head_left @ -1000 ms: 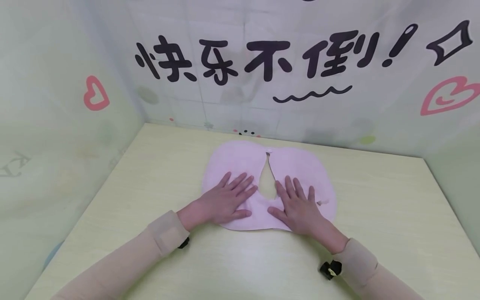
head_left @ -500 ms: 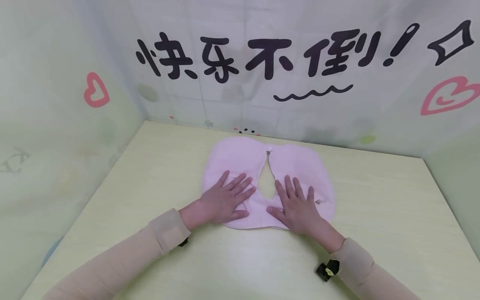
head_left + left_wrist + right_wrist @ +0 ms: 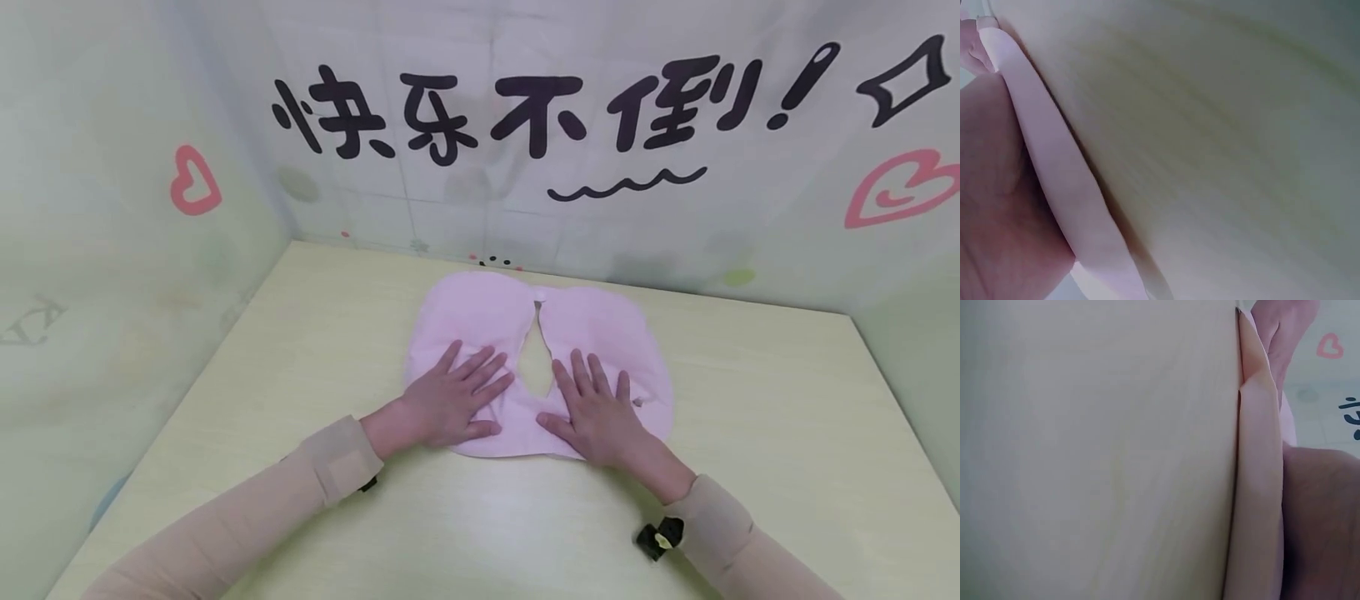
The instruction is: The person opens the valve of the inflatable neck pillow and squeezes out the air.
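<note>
A pink cloth bib (image 3: 480, 308) lies spread on the table in the head view, its neck opening a teardrop shape in the middle. A small fastener (image 3: 540, 297) joins the two sides at the far end of that opening. My left hand (image 3: 453, 402) rests flat on the bib's left part with fingers spread. On its right part lies my right hand (image 3: 600, 417), fingers straight and spread too. A small dark mark (image 3: 637, 402) shows near the right edge. Both wrist views show the cloth's near edge (image 3: 1066, 181) under the palms.
The pale wood-look table (image 3: 300, 350) carries the bib towards its back edge. A printed fabric wall (image 3: 450, 217) with black lettering stands behind, and more fabric panels (image 3: 112, 292) close the sides. A dark wrist device (image 3: 660, 539) hangs under the right sleeve.
Both hands stay flat on the bib in nearly the same places. The whole view has shifted slightly with the head.
</note>
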Available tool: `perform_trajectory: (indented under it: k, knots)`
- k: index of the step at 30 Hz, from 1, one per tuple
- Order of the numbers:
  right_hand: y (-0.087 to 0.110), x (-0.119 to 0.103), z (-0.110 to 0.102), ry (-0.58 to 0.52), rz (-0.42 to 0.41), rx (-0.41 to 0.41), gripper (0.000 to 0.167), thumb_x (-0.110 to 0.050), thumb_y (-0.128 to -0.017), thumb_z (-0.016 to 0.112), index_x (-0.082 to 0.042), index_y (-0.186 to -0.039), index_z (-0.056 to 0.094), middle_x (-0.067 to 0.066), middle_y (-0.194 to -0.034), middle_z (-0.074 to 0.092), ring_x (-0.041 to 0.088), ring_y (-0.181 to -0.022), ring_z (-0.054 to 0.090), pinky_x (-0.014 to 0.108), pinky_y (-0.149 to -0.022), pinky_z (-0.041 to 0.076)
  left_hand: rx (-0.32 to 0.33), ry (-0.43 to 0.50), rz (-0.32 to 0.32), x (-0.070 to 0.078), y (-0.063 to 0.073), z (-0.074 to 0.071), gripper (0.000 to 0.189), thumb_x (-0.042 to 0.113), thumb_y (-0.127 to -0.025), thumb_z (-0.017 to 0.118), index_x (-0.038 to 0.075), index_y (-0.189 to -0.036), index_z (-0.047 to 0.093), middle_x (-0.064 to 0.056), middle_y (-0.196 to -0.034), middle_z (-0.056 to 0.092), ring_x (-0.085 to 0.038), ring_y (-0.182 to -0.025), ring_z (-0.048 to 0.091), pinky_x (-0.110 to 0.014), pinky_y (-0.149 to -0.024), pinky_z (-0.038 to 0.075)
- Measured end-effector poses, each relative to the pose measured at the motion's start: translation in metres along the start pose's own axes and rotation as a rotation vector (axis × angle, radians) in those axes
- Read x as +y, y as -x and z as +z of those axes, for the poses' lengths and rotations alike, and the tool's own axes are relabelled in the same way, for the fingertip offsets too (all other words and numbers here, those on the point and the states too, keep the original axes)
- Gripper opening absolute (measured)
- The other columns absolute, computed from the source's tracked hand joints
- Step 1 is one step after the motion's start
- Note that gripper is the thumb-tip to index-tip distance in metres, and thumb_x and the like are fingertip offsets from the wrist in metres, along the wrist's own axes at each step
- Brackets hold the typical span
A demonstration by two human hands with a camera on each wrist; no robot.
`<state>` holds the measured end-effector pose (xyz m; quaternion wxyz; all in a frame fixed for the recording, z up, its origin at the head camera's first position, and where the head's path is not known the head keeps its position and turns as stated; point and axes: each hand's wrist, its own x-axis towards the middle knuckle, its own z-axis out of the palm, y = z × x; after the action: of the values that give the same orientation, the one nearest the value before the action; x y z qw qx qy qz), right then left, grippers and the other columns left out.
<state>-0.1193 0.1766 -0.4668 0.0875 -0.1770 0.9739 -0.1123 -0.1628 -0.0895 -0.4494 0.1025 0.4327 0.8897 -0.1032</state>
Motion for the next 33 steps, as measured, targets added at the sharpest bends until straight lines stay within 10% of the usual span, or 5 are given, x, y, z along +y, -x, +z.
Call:
perform_trajectory:
  k: [17,33]
  knots:
    - [0.028,0.008,-0.012,0.067,-0.128,-0.031,0.087,-0.057,-0.102,0.051,0.0,-0.161,0.024,0.025,-0.167,0.018,0.046,-0.153,0.013,0.074,-0.114,0.013,0.065,-0.018,0.179,0.013,0.023,0.006,0.077,0.069,-0.104,0.029,0.026,-0.166,0.017,-0.003,-0.172,0.004,-0.029,-0.157,0.0,-0.065,-0.12,0.007]
    - [0.019,0.009,-0.012,0.09,-0.112,-0.091,0.087,-0.062,-0.103,0.045,-0.002,-0.162,0.023,0.024,-0.168,0.012,0.046,-0.154,0.009,0.074,-0.114,0.012,0.028,0.033,0.188,0.011,0.023,0.011,0.077,0.069,-0.104,0.025,0.025,-0.166,0.017,-0.005,-0.172,0.003,-0.031,-0.157,0.0,-0.063,-0.121,0.006]
